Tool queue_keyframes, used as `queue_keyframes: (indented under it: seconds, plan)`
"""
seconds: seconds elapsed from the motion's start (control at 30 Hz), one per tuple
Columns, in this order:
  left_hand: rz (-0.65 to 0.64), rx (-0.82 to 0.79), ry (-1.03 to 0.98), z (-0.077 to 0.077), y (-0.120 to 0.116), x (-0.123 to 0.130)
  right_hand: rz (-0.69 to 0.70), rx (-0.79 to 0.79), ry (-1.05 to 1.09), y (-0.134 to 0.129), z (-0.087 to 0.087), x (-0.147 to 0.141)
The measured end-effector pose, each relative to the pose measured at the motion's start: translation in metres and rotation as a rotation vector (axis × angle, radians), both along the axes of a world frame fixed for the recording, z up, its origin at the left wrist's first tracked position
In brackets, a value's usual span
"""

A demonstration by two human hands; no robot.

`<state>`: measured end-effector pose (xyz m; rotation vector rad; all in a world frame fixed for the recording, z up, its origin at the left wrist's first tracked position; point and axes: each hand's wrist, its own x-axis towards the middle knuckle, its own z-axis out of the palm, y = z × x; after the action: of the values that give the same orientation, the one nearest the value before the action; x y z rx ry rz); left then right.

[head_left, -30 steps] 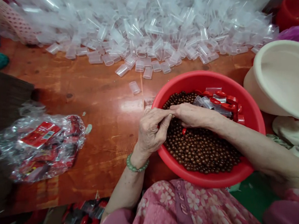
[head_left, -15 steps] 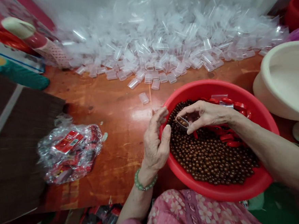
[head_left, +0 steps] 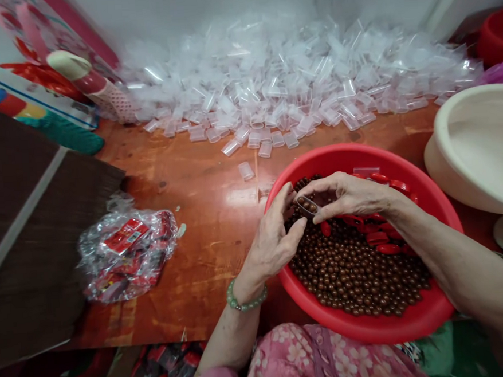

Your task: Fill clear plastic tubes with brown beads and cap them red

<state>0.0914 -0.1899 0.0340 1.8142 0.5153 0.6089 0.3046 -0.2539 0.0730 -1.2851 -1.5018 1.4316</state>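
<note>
Between the thumb and fingers of my right hand (head_left: 347,196) is a small clear plastic tube (head_left: 307,206), flattened to an oval, with brown balls showing in its open end. It is held above a red basin (head_left: 440,210). My left hand (head_left: 275,230) reaches over the basin's left rim, thumb and fingers apart, its fingertips close to the tube. Glossy brown balls (head_left: 361,278) fill much of the basin. Red oval caps (head_left: 387,248) lie among them on the right, partly hidden under my right hand and forearm.
Clear plastic tubes (head_left: 271,95) are heaped along the back of the table (head_left: 193,215). A clear bag of red packets (head_left: 129,249) lies on the left beside a dark brown box (head_left: 31,238). To the right stands a cream basin (head_left: 442,152).
My left hand has moved right, over the basin rim and close to the tube. My right hand keeps its grip on the tube. The view has shifted slightly.
</note>
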Motion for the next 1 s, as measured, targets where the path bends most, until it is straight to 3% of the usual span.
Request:
queue_keyframes:
  seconds: [0.4, 0.63, 0.83, 1.0]
  plan:
    - [-0.154, -0.382, -0.096, 0.007, 0.005, 0.009, 0.034, -0.005, 0.014, -0.001, 0.008, 0.001]
    - [-0.187, -0.388, -0.056, 0.015, 0.006, 0.010, -0.032, 0.161, -0.051, -0.003, 0.011, 0.001]
    - [-0.235, -0.454, -0.038, 0.018, 0.004, 0.009, -0.185, 0.143, -0.048, -0.008, 0.011, -0.002]
    - [-0.256, -0.516, -0.066, 0.019, 0.007, 0.010, -0.122, 0.166, -0.070, -0.010, 0.013, -0.002]
